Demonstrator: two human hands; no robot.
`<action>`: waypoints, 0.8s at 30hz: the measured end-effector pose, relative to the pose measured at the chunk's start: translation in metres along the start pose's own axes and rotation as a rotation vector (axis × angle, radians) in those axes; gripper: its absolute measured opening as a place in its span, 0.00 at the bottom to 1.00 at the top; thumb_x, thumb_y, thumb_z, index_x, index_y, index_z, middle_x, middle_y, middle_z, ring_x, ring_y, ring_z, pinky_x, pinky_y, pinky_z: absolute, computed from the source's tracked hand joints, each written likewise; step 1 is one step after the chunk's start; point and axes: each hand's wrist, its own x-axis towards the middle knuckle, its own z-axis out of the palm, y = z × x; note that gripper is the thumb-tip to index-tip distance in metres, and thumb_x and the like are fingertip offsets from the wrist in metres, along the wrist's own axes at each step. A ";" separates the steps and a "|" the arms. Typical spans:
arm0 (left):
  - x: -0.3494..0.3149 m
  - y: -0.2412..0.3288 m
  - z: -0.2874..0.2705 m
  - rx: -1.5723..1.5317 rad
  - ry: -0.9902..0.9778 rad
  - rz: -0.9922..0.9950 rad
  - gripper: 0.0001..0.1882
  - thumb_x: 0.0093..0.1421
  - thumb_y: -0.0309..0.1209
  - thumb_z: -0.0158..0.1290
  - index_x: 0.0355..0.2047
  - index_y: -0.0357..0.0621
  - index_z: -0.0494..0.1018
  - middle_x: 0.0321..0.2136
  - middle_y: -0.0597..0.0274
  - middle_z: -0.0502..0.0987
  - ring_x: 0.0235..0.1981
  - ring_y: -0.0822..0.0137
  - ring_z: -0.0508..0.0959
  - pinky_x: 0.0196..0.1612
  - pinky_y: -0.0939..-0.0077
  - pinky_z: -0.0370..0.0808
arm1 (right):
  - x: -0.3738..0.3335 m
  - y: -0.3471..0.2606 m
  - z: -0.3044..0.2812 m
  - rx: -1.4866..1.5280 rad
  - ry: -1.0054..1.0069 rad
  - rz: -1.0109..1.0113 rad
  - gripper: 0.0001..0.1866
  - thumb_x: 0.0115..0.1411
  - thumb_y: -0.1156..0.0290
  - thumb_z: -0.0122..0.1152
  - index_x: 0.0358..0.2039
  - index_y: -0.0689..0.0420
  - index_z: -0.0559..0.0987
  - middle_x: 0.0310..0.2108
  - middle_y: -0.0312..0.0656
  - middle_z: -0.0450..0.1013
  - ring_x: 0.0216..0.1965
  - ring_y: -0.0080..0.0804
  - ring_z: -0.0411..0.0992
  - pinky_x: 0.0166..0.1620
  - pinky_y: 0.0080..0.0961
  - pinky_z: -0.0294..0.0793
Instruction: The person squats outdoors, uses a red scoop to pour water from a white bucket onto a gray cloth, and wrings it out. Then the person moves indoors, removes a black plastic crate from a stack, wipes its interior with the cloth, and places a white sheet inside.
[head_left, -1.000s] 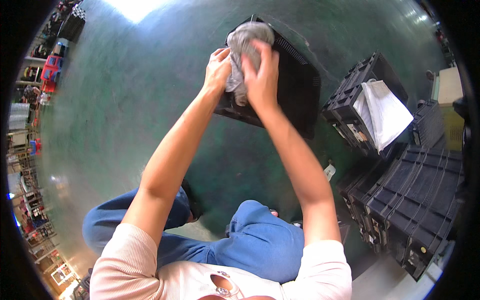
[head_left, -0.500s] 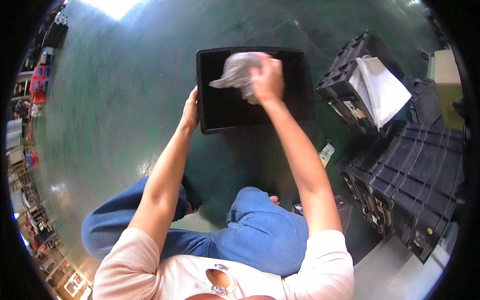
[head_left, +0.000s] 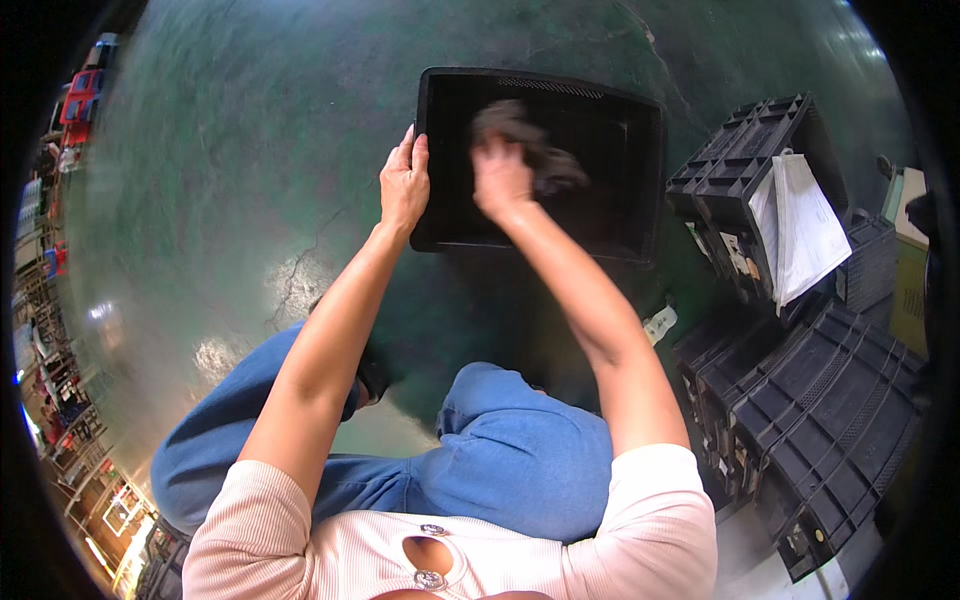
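A black plastic bin point(head_left: 632, 190) lies on the floor ahead of me, its opening facing up. At its left wall, my left hand point(head_left: 404, 185) grips the rim, fingers over the edge. Inside the bin, my right hand point(head_left: 502, 178) presses a grey cloth point(head_left: 555, 170) against the dark inner surface. The cloth is crumpled and smeared by motion, and part of it is hidden under the fingers.
Black crates point(head_left: 820, 400) are stacked at my right. Behind them, another crate point(head_left: 745, 150) stands tilted with a white sheet point(head_left: 800, 225) hanging from it. A small pale label point(head_left: 660, 324) lies on the green floor point(head_left: 250, 180). Cluttered shelving lines the far left.
My right hand has swept the cloth within the bin, and it now lies deeper and darker inside. The bin appears tipped and shifted right in view. My left hand stays on its rim.
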 end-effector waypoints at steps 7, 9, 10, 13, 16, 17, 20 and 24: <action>0.000 0.004 -0.002 0.049 0.008 0.017 0.26 0.61 0.45 0.50 0.55 0.45 0.67 0.40 0.48 0.76 0.42 0.57 0.76 0.45 0.68 0.70 | 0.003 0.068 -0.014 -0.003 0.239 -0.009 0.22 0.55 0.75 0.46 0.50 0.40 0.70 0.57 0.37 0.61 0.52 0.50 0.66 0.47 0.43 0.74; -0.002 0.008 -0.003 0.037 0.022 -0.028 0.25 0.61 0.45 0.50 0.55 0.47 0.67 0.37 0.49 0.77 0.39 0.60 0.77 0.44 0.69 0.71 | -0.005 0.117 -0.030 -0.049 0.104 0.192 0.21 0.56 0.75 0.44 0.51 0.40 0.67 0.58 0.40 0.58 0.52 0.52 0.66 0.47 0.45 0.73; -0.003 0.009 -0.002 0.031 0.011 -0.058 0.25 0.61 0.45 0.50 0.55 0.48 0.68 0.36 0.50 0.77 0.38 0.61 0.77 0.43 0.70 0.71 | -0.010 0.130 -0.037 -0.086 0.078 0.366 0.22 0.54 0.76 0.49 0.50 0.41 0.66 0.56 0.43 0.59 0.50 0.52 0.68 0.46 0.46 0.73; -0.007 0.011 0.000 0.035 -0.012 -0.132 0.25 0.61 0.44 0.51 0.56 0.51 0.67 0.34 0.51 0.78 0.35 0.62 0.77 0.41 0.70 0.72 | -0.031 0.122 -0.051 -0.085 -0.004 0.466 0.28 0.47 0.73 0.62 0.49 0.43 0.66 0.52 0.48 0.60 0.44 0.54 0.72 0.44 0.48 0.74; -0.004 0.012 0.001 0.055 0.006 -0.065 0.24 0.61 0.45 0.50 0.56 0.51 0.67 0.35 0.50 0.78 0.37 0.60 0.78 0.42 0.68 0.72 | -0.050 0.060 -0.050 -0.156 -0.134 0.314 0.27 0.43 0.68 0.68 0.46 0.44 0.71 0.49 0.49 0.62 0.43 0.52 0.72 0.42 0.45 0.75; -0.001 0.013 -0.001 0.094 -0.014 -0.076 0.24 0.61 0.45 0.50 0.56 0.51 0.67 0.37 0.47 0.78 0.38 0.58 0.78 0.44 0.67 0.72 | -0.053 0.042 -0.047 -0.117 -0.247 0.188 0.23 0.42 0.70 0.67 0.42 0.44 0.75 0.48 0.49 0.62 0.43 0.52 0.71 0.43 0.44 0.75; -0.003 0.028 -0.004 0.442 -0.008 0.147 0.29 0.60 0.43 0.50 0.59 0.47 0.60 0.48 0.48 0.70 0.52 0.50 0.67 0.54 0.61 0.63 | -0.058 0.029 -0.054 0.302 -0.230 -0.039 0.21 0.40 0.76 0.61 0.38 0.42 0.79 0.43 0.44 0.70 0.45 0.48 0.71 0.47 0.41 0.72; -0.031 0.078 0.002 0.138 -0.152 0.760 0.35 0.58 0.34 0.54 0.63 0.44 0.52 0.61 0.51 0.55 0.64 0.52 0.50 0.65 0.60 0.48 | -0.078 0.060 -0.097 1.020 0.180 0.054 0.24 0.45 0.66 0.69 0.44 0.55 0.74 0.42 0.40 0.72 0.44 0.30 0.71 0.48 0.29 0.70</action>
